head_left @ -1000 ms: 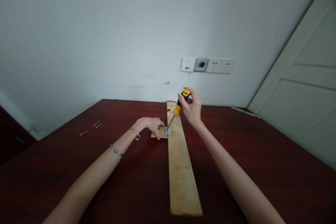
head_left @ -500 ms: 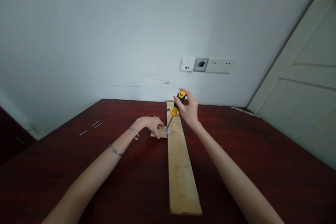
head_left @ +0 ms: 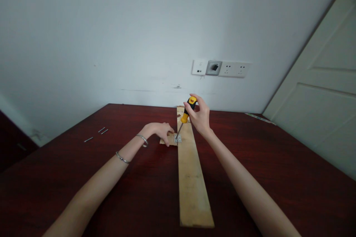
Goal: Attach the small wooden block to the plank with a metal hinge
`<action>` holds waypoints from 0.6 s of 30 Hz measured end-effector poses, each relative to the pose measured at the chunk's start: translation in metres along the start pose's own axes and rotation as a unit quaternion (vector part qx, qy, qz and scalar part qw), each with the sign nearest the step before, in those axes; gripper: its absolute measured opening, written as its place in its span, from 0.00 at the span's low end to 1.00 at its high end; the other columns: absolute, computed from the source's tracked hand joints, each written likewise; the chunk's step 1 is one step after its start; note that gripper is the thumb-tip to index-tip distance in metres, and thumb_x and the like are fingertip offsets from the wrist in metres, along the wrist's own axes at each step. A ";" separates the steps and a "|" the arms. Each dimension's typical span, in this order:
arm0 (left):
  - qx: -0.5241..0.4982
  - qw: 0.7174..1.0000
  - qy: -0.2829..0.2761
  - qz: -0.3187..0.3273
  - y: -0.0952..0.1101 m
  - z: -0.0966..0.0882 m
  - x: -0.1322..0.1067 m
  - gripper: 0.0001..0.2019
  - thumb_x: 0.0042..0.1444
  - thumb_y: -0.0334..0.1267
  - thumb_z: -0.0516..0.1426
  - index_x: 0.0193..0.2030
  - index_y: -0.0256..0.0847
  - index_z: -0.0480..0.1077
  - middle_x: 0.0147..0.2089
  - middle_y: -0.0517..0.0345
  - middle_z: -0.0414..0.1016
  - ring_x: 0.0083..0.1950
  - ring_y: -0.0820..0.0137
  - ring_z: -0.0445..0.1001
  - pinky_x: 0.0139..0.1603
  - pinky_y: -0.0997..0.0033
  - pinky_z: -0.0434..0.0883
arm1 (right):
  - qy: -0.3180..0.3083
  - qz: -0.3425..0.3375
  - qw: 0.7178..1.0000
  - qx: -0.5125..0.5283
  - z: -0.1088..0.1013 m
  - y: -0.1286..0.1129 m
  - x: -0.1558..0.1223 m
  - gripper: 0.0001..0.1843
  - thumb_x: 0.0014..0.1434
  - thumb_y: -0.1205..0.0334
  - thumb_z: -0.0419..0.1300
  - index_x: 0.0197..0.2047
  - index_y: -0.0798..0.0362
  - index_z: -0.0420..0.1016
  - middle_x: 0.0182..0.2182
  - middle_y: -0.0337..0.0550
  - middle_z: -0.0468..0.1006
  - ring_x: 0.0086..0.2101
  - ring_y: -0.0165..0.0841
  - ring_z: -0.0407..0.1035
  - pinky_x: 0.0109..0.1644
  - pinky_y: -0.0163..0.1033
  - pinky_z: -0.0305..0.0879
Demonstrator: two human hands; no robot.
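My right hand (head_left: 202, 116) is wrapped round the yellow-and-black handle of a screwdriver (head_left: 184, 117), which slants down to the left. Its tip meets a small silver metal hinge (head_left: 179, 138), though the exact contact point is too small to make out. The hinge lies across the joint between a long pale wooden plank (head_left: 193, 181) and a short wooden piece (head_left: 172, 141) at its left side. With thumb in front and fingers behind, my left hand (head_left: 161, 130) grips the short piece and partly covers it.
Three screws or nails (head_left: 88, 139) lie at the left on the dark red tabletop (head_left: 133, 200). Behind the table rises a white wall with sockets (head_left: 232, 69). A thin printed strip (head_left: 260, 118) lies near the back right edge, by a white door (head_left: 328, 81).
The camera view has shifted very slightly. Both hands, the screwdriver and the wood keep nearly the same positions.
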State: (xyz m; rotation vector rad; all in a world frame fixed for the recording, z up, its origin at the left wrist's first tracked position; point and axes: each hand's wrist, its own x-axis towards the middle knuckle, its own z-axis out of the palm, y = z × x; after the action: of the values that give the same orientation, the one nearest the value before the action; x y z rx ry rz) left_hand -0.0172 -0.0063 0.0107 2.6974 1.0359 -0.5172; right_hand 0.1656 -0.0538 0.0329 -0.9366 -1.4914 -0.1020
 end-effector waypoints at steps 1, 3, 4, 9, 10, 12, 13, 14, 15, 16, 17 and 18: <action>-0.001 1.000 0.000 0.001 0.000 0.000 0.000 0.42 0.38 0.56 0.64 0.62 0.40 0.64 0.58 0.46 0.67 0.57 0.53 0.63 0.54 0.63 0.64 | -0.002 0.000 1.000 -0.001 0.000 -0.001 0.000 0.21 0.59 0.51 0.57 0.51 0.55 0.70 0.44 0.50 0.75 0.37 0.35 0.69 0.36 0.38 0.68; -0.003 1.000 0.002 0.001 0.001 -0.001 -0.001 0.42 0.39 0.55 0.64 0.61 0.41 0.64 0.58 0.46 0.67 0.57 0.53 0.63 0.54 0.62 0.64 | -0.004 0.000 1.000 -0.006 -0.001 -0.001 0.000 0.21 0.59 0.51 0.57 0.51 0.55 0.70 0.44 0.50 0.75 0.38 0.35 0.69 0.36 0.38 0.68; -0.005 1.000 0.003 0.001 0.001 -0.001 -0.001 0.41 0.39 0.55 0.64 0.61 0.41 0.65 0.58 0.46 0.67 0.57 0.53 0.63 0.53 0.62 0.64 | -0.005 0.001 1.000 -0.008 -0.001 -0.002 0.000 0.21 0.59 0.51 0.57 0.51 0.55 0.70 0.44 0.50 0.75 0.38 0.35 0.69 0.36 0.38 0.67; 0.003 1.000 0.005 0.002 0.003 -0.001 -0.002 0.41 0.38 0.55 0.64 0.60 0.41 0.65 0.58 0.47 0.67 0.57 0.53 0.64 0.52 0.63 0.64 | -0.005 -0.012 1.000 -0.010 0.001 -0.001 -0.001 0.21 0.59 0.51 0.57 0.51 0.55 0.70 0.44 0.50 0.75 0.36 0.34 0.69 0.36 0.38 0.67; 0.004 1.000 0.004 0.002 0.003 -0.002 -0.002 0.41 0.39 0.55 0.64 0.60 0.41 0.65 0.58 0.46 0.68 0.57 0.53 0.64 0.52 0.63 0.64 | -0.005 -0.016 1.000 -0.010 0.001 -0.001 -0.001 0.21 0.59 0.51 0.57 0.51 0.55 0.70 0.44 0.50 0.75 0.36 0.34 0.69 0.36 0.38 0.67; 0.009 1.000 0.001 0.001 0.004 -0.002 -0.002 0.40 0.39 0.55 0.64 0.60 0.40 0.66 0.57 0.46 0.68 0.56 0.53 0.64 0.52 0.64 0.64 | -0.004 -0.024 1.000 -0.011 0.001 -0.001 -0.001 0.21 0.60 0.51 0.57 0.51 0.55 0.70 0.43 0.50 0.75 0.36 0.34 0.69 0.35 0.38 0.67; 0.010 1.000 -0.001 0.000 0.004 -0.002 -0.002 0.40 0.39 0.54 0.64 0.60 0.39 0.66 0.57 0.46 0.68 0.56 0.53 0.64 0.52 0.64 0.64 | -0.004 -0.029 1.000 -0.010 0.001 -0.002 -0.001 0.21 0.60 0.51 0.57 0.51 0.55 0.70 0.43 0.50 0.75 0.36 0.34 0.68 0.35 0.38 0.67; 0.011 1.000 -0.003 0.001 0.004 -0.002 -0.002 0.40 0.40 0.54 0.64 0.60 0.39 0.66 0.57 0.45 0.68 0.56 0.54 0.65 0.52 0.64 0.64 | -0.004 -0.034 0.999 -0.008 0.001 -0.002 -0.001 0.21 0.60 0.51 0.57 0.51 0.55 0.70 0.42 0.49 0.75 0.36 0.34 0.68 0.34 0.37 0.67; 0.010 1.000 -0.004 0.003 0.005 -0.003 -0.002 0.39 0.40 0.53 0.64 0.60 0.39 0.66 0.57 0.45 0.68 0.56 0.54 0.65 0.53 0.64 0.64 | -0.006 -0.039 0.999 -0.007 0.001 -0.003 -0.001 0.21 0.60 0.51 0.57 0.51 0.56 0.70 0.41 0.49 0.75 0.35 0.34 0.68 0.33 0.37 0.66; 0.008 1.000 -0.005 0.004 0.005 -0.003 -0.003 0.39 0.40 0.53 0.64 0.60 0.39 0.66 0.57 0.46 0.68 0.56 0.54 0.65 0.53 0.63 0.64 | -0.009 -0.043 0.999 -0.005 0.001 -0.003 0.000 0.21 0.60 0.51 0.57 0.51 0.56 0.70 0.40 0.49 0.75 0.35 0.34 0.68 0.33 0.37 0.66; 0.006 1.000 -0.005 0.005 0.006 -0.003 -0.003 0.39 0.40 0.53 0.64 0.60 0.40 0.66 0.57 0.46 0.68 0.56 0.54 0.65 0.53 0.63 0.64 | -0.012 -0.046 0.999 -0.006 0.001 -0.004 0.000 0.21 0.60 0.51 0.58 0.51 0.55 0.69 0.40 0.48 0.75 0.35 0.34 0.68 0.33 0.37 0.66; 0.006 1.000 -0.005 0.006 0.007 -0.004 -0.004 0.38 0.40 0.52 0.64 0.59 0.40 0.66 0.57 0.46 0.68 0.56 0.54 0.64 0.53 0.63 0.64 | -0.015 -0.047 0.999 -0.006 0.001 -0.005 0.000 0.21 0.60 0.51 0.58 0.52 0.55 0.69 0.39 0.48 0.74 0.35 0.34 0.68 0.33 0.37 0.66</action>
State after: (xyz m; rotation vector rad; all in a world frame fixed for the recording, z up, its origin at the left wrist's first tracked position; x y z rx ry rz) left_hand -0.0141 -0.0123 0.0161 2.7061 1.0151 -0.5361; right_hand 0.1620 -0.0562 0.0346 -0.8810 -1.5646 -0.1663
